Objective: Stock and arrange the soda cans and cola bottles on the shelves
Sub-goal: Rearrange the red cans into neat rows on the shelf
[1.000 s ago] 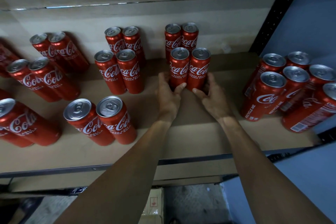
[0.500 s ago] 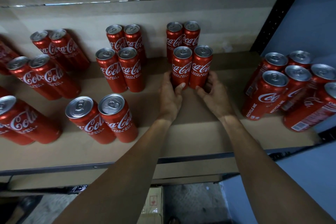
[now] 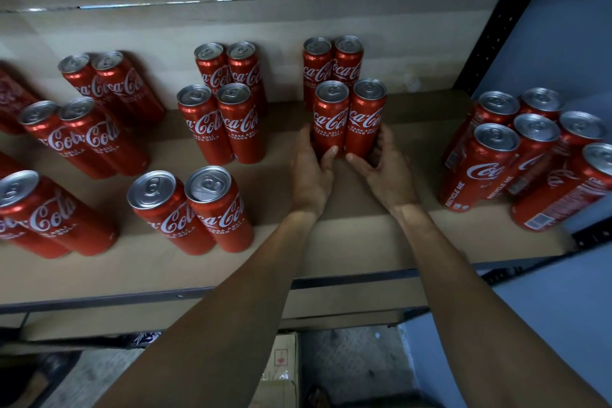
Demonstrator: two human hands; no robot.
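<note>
Two tall red cola cans stand side by side on the cardboard-lined shelf (image 3: 381, 235). My left hand (image 3: 309, 175) wraps the base of the left can (image 3: 329, 119), thumb across its front. My right hand (image 3: 384, 172) cups the base of the right can (image 3: 366, 116). Right behind them stands another pair of cans (image 3: 332, 60) against the back wall. Further pairs of the same cans stand to the left in rows, such as the pair (image 3: 222, 122) in the middle and the pair (image 3: 192, 209) nearer the front edge.
A loose cluster of several cans (image 3: 526, 156) crowds the shelf's right end beside a black perforated upright (image 3: 506, 10). The shelf's dark metal front rail (image 3: 165, 296) runs below my forearms. A cardboard box (image 3: 281, 371) sits on the floor underneath.
Both hands have pushed the two cans a little farther back toward the rear pair, and my fingers have closed more tightly around their bases.
</note>
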